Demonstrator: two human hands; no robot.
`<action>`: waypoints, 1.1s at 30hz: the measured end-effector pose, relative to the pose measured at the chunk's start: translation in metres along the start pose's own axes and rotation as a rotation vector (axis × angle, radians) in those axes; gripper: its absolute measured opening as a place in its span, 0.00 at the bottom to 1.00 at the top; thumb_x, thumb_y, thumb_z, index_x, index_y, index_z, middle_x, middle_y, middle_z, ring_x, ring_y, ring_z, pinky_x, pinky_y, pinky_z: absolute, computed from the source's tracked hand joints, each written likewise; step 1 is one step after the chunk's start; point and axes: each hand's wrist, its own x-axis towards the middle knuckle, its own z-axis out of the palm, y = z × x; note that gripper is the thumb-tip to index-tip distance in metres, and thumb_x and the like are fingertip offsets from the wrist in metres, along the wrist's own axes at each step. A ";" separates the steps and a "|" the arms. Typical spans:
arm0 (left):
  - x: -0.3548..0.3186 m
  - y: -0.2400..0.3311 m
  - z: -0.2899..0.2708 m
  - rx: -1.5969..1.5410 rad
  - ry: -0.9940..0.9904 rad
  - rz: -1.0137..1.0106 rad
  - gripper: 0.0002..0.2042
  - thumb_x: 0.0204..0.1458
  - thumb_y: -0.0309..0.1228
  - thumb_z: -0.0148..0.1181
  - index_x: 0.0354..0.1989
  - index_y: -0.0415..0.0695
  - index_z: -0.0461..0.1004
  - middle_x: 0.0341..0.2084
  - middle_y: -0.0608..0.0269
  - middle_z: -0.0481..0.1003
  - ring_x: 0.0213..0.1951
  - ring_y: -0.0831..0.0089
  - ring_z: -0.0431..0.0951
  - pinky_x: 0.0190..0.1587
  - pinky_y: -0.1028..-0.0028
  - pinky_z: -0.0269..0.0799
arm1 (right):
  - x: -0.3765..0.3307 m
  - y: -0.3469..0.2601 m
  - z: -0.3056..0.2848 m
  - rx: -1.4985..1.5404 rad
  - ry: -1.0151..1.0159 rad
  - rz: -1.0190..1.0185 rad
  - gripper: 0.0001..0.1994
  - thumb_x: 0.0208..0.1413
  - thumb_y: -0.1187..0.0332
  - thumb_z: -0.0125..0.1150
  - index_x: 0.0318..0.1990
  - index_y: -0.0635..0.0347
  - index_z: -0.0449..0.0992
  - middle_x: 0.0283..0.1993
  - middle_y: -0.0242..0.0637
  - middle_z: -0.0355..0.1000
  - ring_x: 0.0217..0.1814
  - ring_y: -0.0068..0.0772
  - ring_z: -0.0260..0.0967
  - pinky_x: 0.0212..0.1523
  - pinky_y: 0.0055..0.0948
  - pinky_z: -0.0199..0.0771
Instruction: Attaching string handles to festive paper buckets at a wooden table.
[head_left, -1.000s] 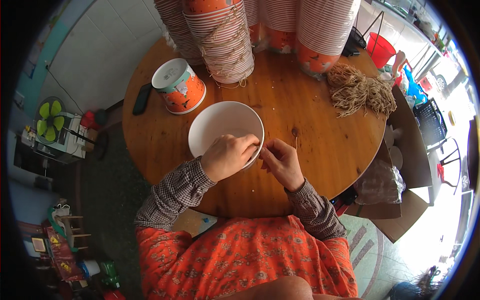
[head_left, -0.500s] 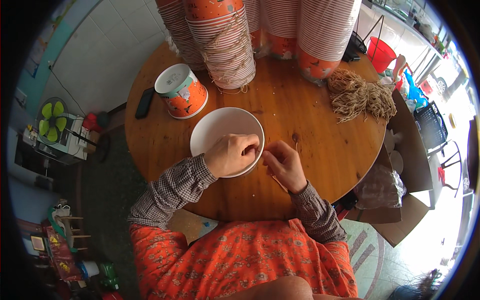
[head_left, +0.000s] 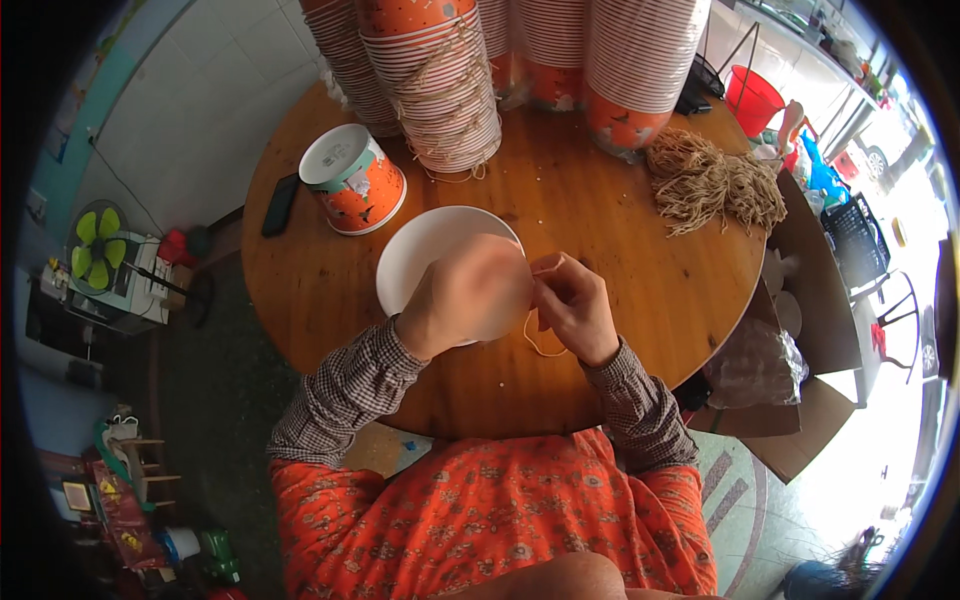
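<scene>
A white paper tub (head_left: 408, 245) stands mouth up at the near middle of the round wooden table. My left hand (head_left: 470, 290) is over its opening and right side, its fingers smeared in the picture. Just outside the rim, my right hand (head_left: 575, 305) pinches a thin tan cord (head_left: 541, 350), whose loose length curves down to the tabletop. Where the cord meets the tub is hidden by my hands. An orange printed tub (head_left: 360, 200) rests upside down beyond the white one, to the left.
Tall stacks of paper tubs (head_left: 445, 110) line the table's far side, one with cords hanging about it. At the right lies a bundle of tan cords (head_left: 712, 180). A black phone (head_left: 281, 205) is near the left edge. An open cardboard box (head_left: 825, 330) stands beyond the right edge.
My left hand has come up and turned over the rim. My right hand has shifted slightly, and more of the cord's loop shows below it. The whole view has moved a little.
</scene>
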 end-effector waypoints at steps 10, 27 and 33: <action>0.012 -0.011 0.007 -0.209 -0.226 -0.194 0.07 0.54 0.25 0.60 0.39 0.35 0.74 0.30 0.60 0.78 0.30 0.76 0.78 0.35 0.77 0.74 | -0.004 -0.003 -0.007 -0.038 -0.038 -0.024 0.04 0.59 0.75 0.56 0.40 0.65 0.70 0.26 0.31 0.72 0.23 0.12 0.66 0.21 0.16 0.65; 0.024 0.014 0.016 -0.265 -0.371 -0.341 0.07 0.56 0.26 0.59 0.35 0.33 0.77 0.20 0.66 0.75 0.21 0.83 0.72 0.26 0.81 0.69 | -0.011 -0.040 -0.049 -0.489 -0.010 -0.357 0.05 0.55 0.76 0.61 0.38 0.61 0.73 0.28 0.32 0.70 0.24 0.18 0.66 0.26 0.21 0.67; 0.029 0.008 0.021 -0.179 -0.420 -0.293 0.07 0.55 0.25 0.60 0.37 0.34 0.78 0.30 0.64 0.79 0.34 0.81 0.76 0.39 0.80 0.72 | -0.005 -0.020 -0.051 -0.348 -0.051 -0.244 0.05 0.55 0.76 0.61 0.38 0.60 0.73 0.29 0.29 0.72 0.26 0.16 0.66 0.27 0.19 0.67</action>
